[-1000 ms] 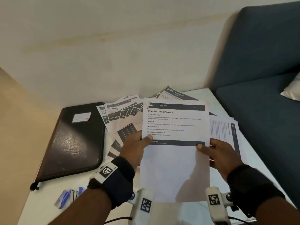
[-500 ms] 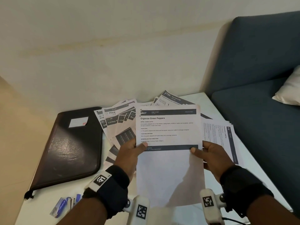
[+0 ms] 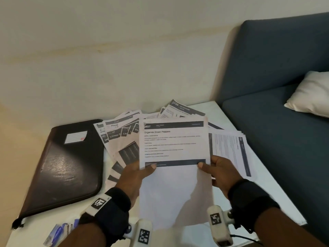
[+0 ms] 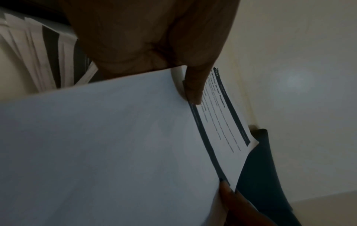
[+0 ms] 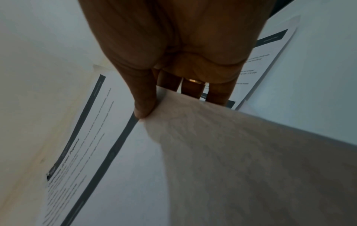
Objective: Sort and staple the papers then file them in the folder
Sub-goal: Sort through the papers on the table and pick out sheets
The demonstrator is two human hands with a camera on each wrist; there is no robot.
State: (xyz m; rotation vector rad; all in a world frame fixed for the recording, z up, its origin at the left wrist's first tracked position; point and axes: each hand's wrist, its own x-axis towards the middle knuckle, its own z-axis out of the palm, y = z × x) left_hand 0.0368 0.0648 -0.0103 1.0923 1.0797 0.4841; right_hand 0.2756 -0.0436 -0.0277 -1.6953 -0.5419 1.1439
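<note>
We hold a thin white sheet [image 3: 175,157] above the desk [image 3: 277,198], our left hand [image 3: 132,177] and right hand [image 3: 222,172] each pinching a side edge, thumb on top, fingers [image 5: 218,94] beneath. Printed papers [image 3: 122,141] fan loosely behind it. The glossy, dark, round-cornered folder [image 3: 69,164] lies closed at the left; a blue stapler [image 3: 57,232] sits near the front edge.

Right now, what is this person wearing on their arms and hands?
The hands are bare. Each wrist carries a wide black band: the left hand has a white tag with a black square code on its band, and a white camera block with a similar code juts from under each wrist. A thin dark cable trails from the right block. The right hand wears a gold-coloured ring.
</note>
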